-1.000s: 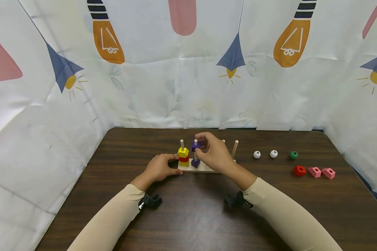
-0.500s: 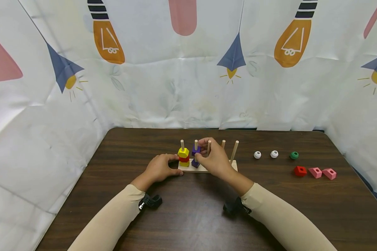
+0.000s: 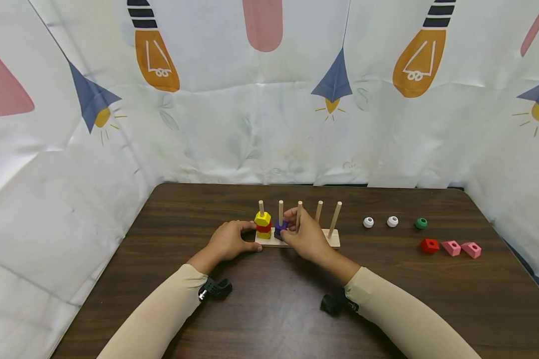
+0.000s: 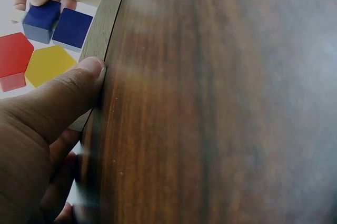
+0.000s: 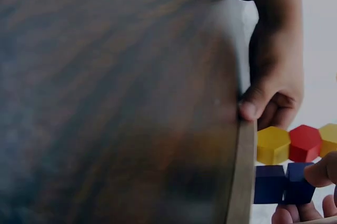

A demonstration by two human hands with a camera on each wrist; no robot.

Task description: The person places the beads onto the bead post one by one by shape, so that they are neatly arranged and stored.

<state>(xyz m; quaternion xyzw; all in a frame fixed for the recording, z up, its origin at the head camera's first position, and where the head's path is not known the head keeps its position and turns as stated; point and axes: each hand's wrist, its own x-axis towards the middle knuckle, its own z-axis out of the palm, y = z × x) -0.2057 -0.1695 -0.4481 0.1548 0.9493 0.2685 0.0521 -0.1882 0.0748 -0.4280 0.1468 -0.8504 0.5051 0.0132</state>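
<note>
Peg 2 (image 3: 281, 211) now has its upper purple block (image 5: 298, 186), pinched by the right hand (image 3: 310, 238), lowered nearly onto the lower purple block (image 5: 269, 186) — seemingly almost seated — while the left hand (image 3: 230, 240) grips the wooden base (image 3: 334, 241).

Polygonal beads (image 3: 262, 218) are coloured yellow, red, yellow; square beads (image 4: 72, 28) at their three o'clock, purple-blue. Tabletop (image 3: 274, 309) brown, wood-grained. Twelve o'clock backdrop (image 3: 233, 134) printed with orange bulbs (image 3: 157, 62), blue lamps (image 3: 334, 80) on white.
</note>
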